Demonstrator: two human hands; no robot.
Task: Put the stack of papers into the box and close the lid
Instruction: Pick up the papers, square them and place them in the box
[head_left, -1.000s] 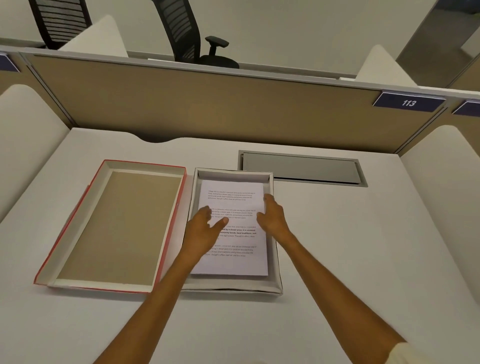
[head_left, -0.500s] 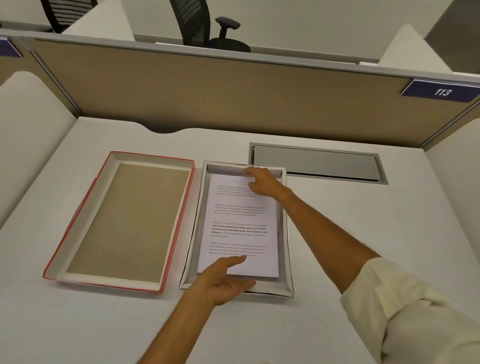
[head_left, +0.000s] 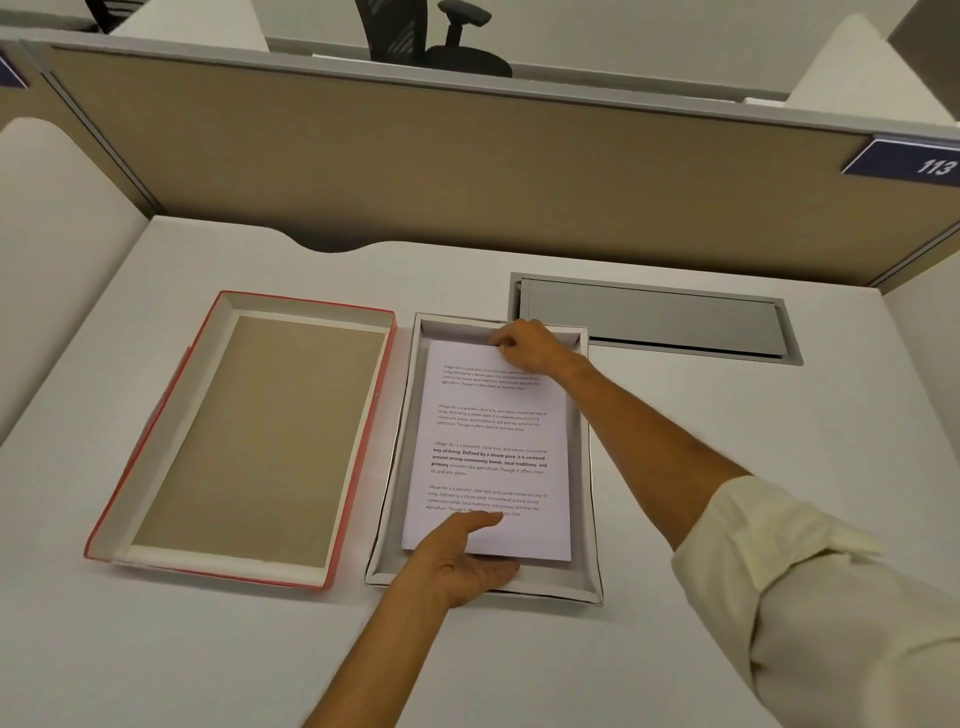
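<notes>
On the pale tabletop (head_left: 675, 467), the red-edged lid (head_left: 244, 441) lies upturned at left. Beside it, the stack of papers (head_left: 493, 441) rests inside the box (head_left: 584, 467). The left hand (head_left: 462, 558) pinches its near edge; the right hand (head_left: 530, 345) pinches its far edge. A tan partition (head_left: 467, 171) stands behind.

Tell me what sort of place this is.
Most likely an open-plan office cubicle. A tan partition panel walls off the white desk, a numbered plate reading 113 hangs on it, and a black office chair stands behind.
</notes>
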